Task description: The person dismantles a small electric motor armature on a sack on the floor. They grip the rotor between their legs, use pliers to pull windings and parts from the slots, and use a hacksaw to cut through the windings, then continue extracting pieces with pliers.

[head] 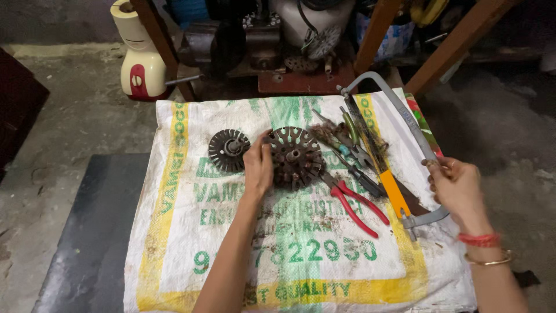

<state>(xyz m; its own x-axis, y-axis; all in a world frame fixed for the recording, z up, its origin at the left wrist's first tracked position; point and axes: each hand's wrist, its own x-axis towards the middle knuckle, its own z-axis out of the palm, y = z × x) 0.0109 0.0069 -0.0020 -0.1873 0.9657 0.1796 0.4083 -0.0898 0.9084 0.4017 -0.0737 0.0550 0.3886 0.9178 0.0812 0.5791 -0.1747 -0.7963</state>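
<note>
Hands over woven plastic sack [174, 243], white with green and yellow print, frame centre. Left hand [258, 168] curled on left rim of rusty slotted rotor disc [295, 156], round, dark, gritty. Smaller finned disc [228, 150] just left of it. Right hand [457, 188], centre right, fingers closed round grey hacksaw frame [405, 122] near its handle end. Red-handled pliers [353, 203] lie between the hands, touching the rotor's lower right.
</note>
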